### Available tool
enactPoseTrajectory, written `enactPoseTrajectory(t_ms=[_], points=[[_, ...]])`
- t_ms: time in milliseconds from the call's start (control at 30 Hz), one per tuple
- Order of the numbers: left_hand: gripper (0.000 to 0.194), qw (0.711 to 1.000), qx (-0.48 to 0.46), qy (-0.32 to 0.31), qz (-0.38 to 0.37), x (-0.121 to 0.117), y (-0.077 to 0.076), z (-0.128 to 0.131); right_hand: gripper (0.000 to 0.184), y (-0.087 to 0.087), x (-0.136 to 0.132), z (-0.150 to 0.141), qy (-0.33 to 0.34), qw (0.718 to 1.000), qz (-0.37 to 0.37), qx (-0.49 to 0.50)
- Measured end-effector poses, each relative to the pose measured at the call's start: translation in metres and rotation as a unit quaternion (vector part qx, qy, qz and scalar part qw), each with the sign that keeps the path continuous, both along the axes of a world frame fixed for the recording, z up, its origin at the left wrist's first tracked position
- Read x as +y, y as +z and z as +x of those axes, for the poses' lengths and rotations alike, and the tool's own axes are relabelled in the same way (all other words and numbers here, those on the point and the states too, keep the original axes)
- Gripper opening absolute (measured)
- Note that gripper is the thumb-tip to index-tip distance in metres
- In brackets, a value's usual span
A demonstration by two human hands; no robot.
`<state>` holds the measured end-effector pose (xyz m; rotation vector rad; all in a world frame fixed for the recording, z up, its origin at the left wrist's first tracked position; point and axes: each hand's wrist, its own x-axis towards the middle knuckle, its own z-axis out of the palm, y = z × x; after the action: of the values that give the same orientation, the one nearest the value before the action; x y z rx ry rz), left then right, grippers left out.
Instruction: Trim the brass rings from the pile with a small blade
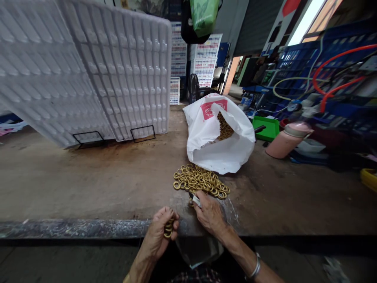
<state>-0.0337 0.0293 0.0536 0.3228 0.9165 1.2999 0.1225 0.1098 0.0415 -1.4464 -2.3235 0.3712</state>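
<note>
My left hand (162, 228), at the table's front edge, is closed around several brass rings (168, 228) stacked against each other. In my right hand (209, 212) is a small white tool with a dark tip (196, 201), pinched between thumb and fingers; its exact kind does not show. Under that tip lies a single ring (191, 203), partly covered. Just beyond my right hand spreads a loose pile of brass rings (203, 180). Behind the pile a torn white plastic bag (219, 155) lies open, with more rings (225, 127) inside.
Tall white moulded plastic trays (129, 74) stand on the left of the wooden table (88, 184), propped by black wire stands (143, 133). To the right are a pink bottle (284, 141), a green tray (267, 127) and an orange hose (319, 78). Stacked crates (204, 59) fill the back.
</note>
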Motion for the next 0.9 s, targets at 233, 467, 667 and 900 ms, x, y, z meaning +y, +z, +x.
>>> enactPoseTrajectory(t_ms=[233,467,667,900], points=[[0.024,1.000,0.009,-0.007,0.010,0.000,-0.001,0.001,0.032,-0.011,0.002,0.002,0.044,0.999,-0.010,0.022],[0.025,1.000,0.013,-0.011,0.015,0.000,0.002,0.003,0.041,-0.009,0.000,0.002,0.066,0.998,-0.016,0.004],[0.025,1.000,0.019,-0.013,0.020,-0.002,0.001,0.003,0.029,-0.008,0.000,0.001,0.063,0.998,-0.010,-0.008],[0.023,0.995,0.094,-0.004,0.028,-0.005,0.001,0.004,0.018,0.002,-0.001,-0.004,0.007,0.992,-0.071,0.105]])
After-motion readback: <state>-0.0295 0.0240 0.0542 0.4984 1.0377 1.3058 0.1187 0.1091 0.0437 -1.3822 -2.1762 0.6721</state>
